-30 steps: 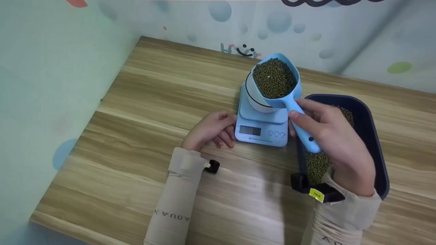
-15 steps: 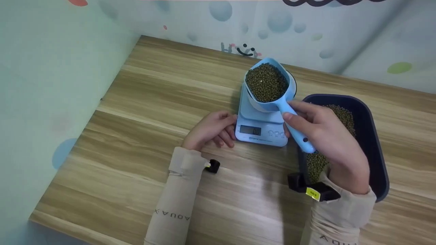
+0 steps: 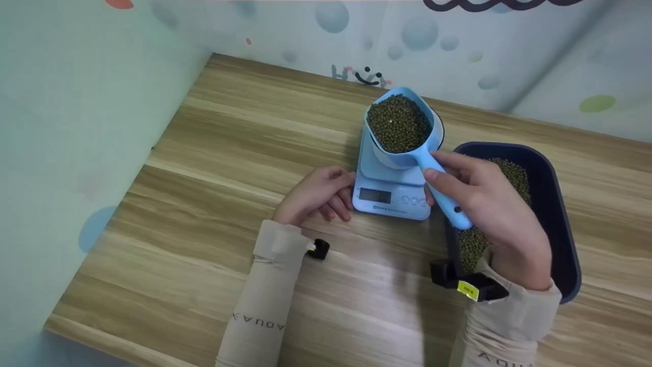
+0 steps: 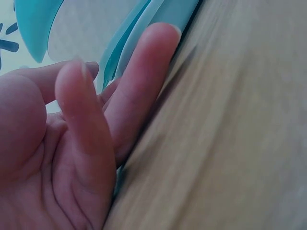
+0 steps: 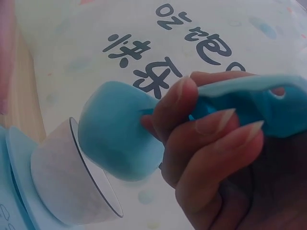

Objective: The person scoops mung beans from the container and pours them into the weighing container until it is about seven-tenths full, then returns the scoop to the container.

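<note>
My right hand [image 3: 491, 204] grips the handle of a light blue scoop [image 3: 433, 135] heaped with small greenish-brown beans [image 3: 400, 125]. The scoop hangs over a white bowl [image 3: 392, 159] with a dark rim, hiding most of it in the head view; in the right wrist view the scoop's underside [image 5: 120, 132] is above the bowl's mouth [image 5: 72, 177]. Under the bowl is a light blue kitchen scale [image 3: 392, 196]; its display is too blurred to read. My left hand [image 3: 323, 193] rests on the table, fingers loosely bent, fingertips [image 4: 160, 38] at the scale's left side.
A dark blue tub [image 3: 563, 244] holding more beans stands right of the scale, partly beneath my right forearm. The wooden table [image 3: 219, 153] meets a printed wall [image 3: 285, 30] at the back and another wall at the left.
Between one second and half a second ago, my right hand shifted the full scoop slightly left and nearer over the bowl. Since then it has stayed nearly still. My left hand has not moved.
</note>
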{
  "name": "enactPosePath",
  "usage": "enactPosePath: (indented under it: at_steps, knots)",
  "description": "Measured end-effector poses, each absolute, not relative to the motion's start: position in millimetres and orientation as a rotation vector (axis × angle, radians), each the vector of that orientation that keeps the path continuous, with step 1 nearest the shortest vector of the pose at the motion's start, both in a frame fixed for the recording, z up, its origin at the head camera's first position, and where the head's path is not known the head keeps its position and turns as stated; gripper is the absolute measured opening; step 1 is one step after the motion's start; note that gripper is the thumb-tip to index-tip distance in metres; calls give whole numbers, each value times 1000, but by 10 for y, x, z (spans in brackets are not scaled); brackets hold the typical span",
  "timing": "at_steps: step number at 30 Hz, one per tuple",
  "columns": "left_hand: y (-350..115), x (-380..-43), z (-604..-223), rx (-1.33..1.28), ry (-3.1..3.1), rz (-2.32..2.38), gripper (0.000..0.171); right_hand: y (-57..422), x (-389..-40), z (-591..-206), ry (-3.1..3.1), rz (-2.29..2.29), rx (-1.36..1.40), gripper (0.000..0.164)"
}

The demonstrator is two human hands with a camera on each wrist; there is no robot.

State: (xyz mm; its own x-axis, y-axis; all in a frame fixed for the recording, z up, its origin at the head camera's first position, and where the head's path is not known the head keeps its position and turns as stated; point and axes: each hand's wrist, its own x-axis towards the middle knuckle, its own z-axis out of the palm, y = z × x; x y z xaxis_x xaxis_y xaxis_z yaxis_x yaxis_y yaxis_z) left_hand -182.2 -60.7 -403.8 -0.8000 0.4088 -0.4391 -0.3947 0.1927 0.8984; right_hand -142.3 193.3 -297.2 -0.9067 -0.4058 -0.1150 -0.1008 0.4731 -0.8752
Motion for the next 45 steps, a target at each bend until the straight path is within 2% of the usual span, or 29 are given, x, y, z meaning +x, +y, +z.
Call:
enactPosePath:
  at_steps: [17,27,45]
  knots:
    - [-613,-1825,-4050,-1,1858,1669,30,1937,-1419,-2977,2441,-1394,-401,52]
    - [-606,-1814,-4051,24,1902,1662,34,1915,-1440,-3003,2453,-1396,-477,31]
    - [-588,-1821,-4054,3,1866,1663,31,1929,-1445,-3022,2438,-1413,-479,30]
